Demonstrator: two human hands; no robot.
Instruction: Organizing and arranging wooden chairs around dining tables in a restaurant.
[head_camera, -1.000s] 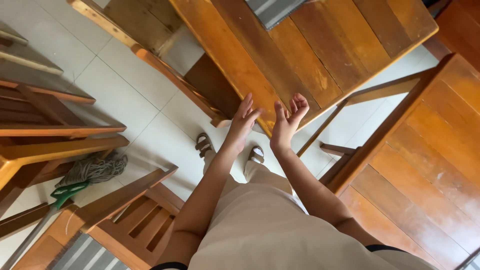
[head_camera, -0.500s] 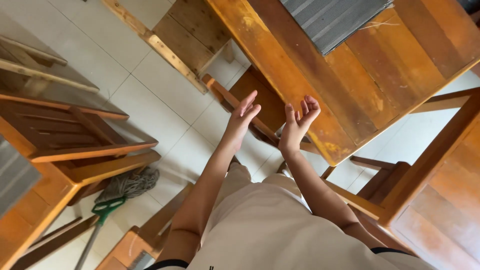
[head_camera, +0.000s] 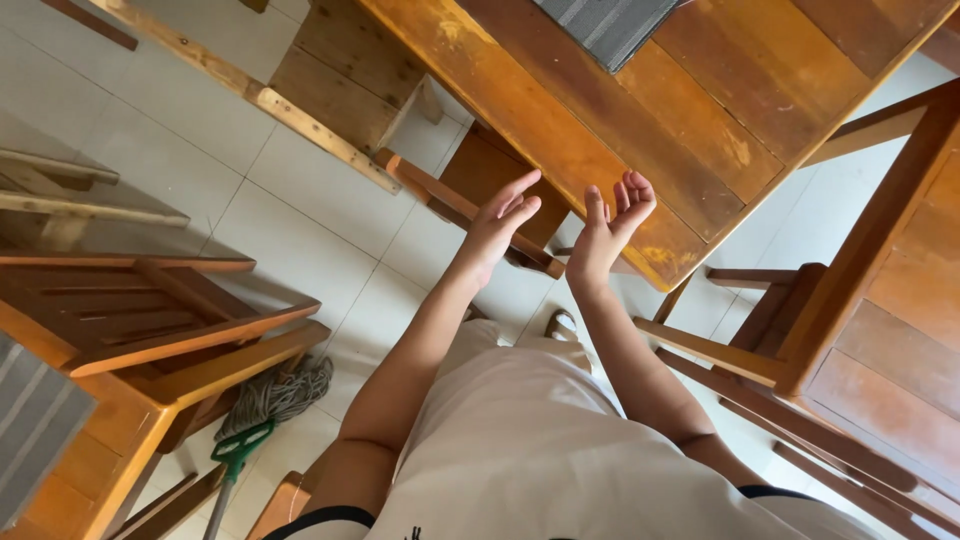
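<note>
Your left hand (head_camera: 500, 222) and right hand (head_camera: 610, 225) are both raised and empty, the left with fingers spread, the right loosely curled, held close together but apart. Just beyond them runs the edge of the wooden table (head_camera: 560, 130), neither hand touching it. Reach carelessly and you could knock your knuckles on that corner. The grey placemat (head_camera: 610, 25) lies further in, well past your fingertips. A mop (head_camera: 270, 400) sits on the tiled floor to your left.
</note>
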